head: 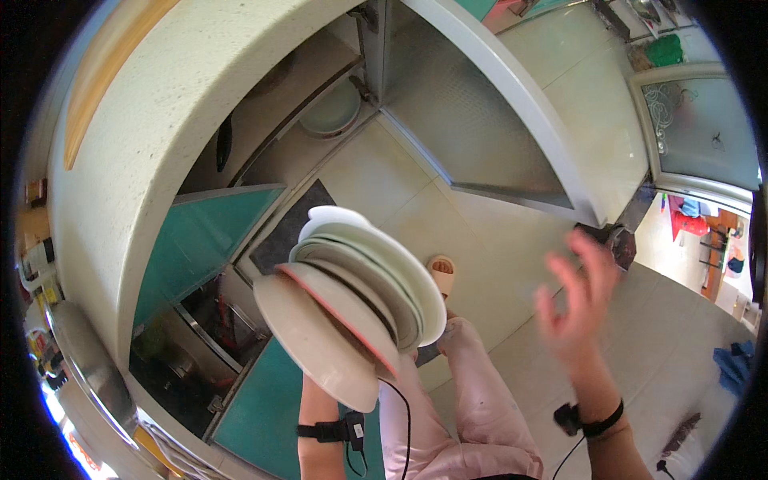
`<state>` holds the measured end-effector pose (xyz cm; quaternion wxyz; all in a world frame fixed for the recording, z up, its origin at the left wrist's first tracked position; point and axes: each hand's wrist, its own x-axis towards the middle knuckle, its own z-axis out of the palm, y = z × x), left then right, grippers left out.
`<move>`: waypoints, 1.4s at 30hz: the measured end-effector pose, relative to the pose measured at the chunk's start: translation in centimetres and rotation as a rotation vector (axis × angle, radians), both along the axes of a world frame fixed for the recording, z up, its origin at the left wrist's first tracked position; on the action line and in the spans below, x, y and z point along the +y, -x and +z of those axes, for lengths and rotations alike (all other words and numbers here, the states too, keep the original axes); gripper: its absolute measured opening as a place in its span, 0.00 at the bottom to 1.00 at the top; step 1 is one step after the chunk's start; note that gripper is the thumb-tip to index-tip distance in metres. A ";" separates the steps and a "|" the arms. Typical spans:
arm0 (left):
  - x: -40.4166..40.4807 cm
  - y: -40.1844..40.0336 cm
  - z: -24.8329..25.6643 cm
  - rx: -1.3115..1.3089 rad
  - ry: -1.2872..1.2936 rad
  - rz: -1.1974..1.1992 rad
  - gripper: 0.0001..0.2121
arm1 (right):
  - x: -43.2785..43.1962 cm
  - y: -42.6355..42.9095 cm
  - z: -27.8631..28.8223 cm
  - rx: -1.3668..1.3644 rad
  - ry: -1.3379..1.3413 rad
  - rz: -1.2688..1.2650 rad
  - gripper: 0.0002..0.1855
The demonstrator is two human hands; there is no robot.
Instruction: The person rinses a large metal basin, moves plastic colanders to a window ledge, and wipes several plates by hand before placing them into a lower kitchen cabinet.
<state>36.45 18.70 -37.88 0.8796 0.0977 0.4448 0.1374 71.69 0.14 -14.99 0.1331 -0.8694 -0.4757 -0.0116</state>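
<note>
A tilted stack of dishes is held up in front of my legs. White bowls and plates (375, 282) lie at its far side, one with a wavy rim. A red-edged dish (342, 312) comes after them, and a large cream bowl (312, 342) is nearest to me. My left forearm (321, 414), with a black strap on the wrist, runs up behind the stack. The left hand itself is hidden by the dishes that it supports. Off to the right, my right hand (576, 294) is raised, blurred and without anything in it, its fingers apart.
Before me is a counter (162, 96) above an open cabinet, where a pale bowl (333, 108) sits. A frosted-glass door (468, 114) and teal doors (198, 240) stand swung out. A metal pan or lid (90, 360) is at left. A slippered foot (442, 273) rests on floor tiles.
</note>
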 end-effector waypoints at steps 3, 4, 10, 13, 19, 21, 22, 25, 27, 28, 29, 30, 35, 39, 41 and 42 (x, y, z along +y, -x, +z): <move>2.0 -1.6 -4.5 -0.064 0.021 -0.075 0.24 | 2.9 4.8 -3.8 1.078 -0.231 -0.222 0.22; 2.9 -1.7 -4.9 -0.057 0.016 -0.092 0.24 | 3.6 5.4 -6.0 1.084 -0.243 -0.223 0.22; 8.0 -6.3 -4.9 0.115 0.035 -0.335 0.19 | 6.6 6.7 -15.6 1.048 0.013 -0.267 0.26; 9.8 -7.7 -8.1 0.052 0.036 -0.332 0.19 | 8.9 6.5 -18.5 0.961 0.001 -0.272 0.26; 13.2 -10.3 -18.1 0.112 -0.115 -0.333 0.19 | 12.8 3.8 -26.5 0.763 -0.159 -0.148 0.24; 14.2 -11.5 -20.4 -0.013 -0.119 -0.297 0.19 | 13.9 3.1 -29.1 0.689 -0.196 -0.110 0.23; 14.2 -12.7 -20.7 0.059 -0.185 -0.290 0.19 | 14.2 2.6 -29.6 0.724 -0.172 -0.151 0.22; 15.5 -13.9 -23.3 -0.043 -0.187 -0.359 0.18 | 14.6 1.7 -33.7 0.587 -0.218 -0.125 0.23; 16.0 -13.7 -25.4 -0.141 -0.163 -0.370 0.18 | 14.9 1.7 -35.5 0.636 -0.249 -0.129 0.21; 16.2 -13.5 -26.5 -0.146 -0.132 -0.378 0.17 | 15.1 1.8 -36.3 0.662 -0.224 -0.149 0.20; 16.3 -13.2 -27.4 -0.152 -0.101 -0.387 0.17 | 15.1 2.0 -37.3 0.687 -0.201 -0.170 0.20; 16.1 -13.3 -27.9 -0.129 -0.120 -0.402 0.18 | 15.0 1.9 -38.1 0.634 -0.232 -0.136 0.18; 16.1 -12.5 -31.1 -0.180 -0.155 -0.392 0.19 | 15.8 2.6 -40.1 0.563 -0.098 -0.171 0.18; 15.7 -12.7 -32.0 -0.203 -0.197 -0.310 0.19 | 17.2 2.7 -38.7 0.496 -0.022 -0.111 0.18; 15.0 -11.8 -33.0 -0.267 -0.124 -0.195 0.19 | 17.4 3.1 -37.0 0.510 -0.052 -0.065 0.19; 14.6 -12.0 -32.7 -0.246 -0.133 -0.157 0.18 | 17.6 3.0 -36.7 0.533 -0.058 -0.047 0.19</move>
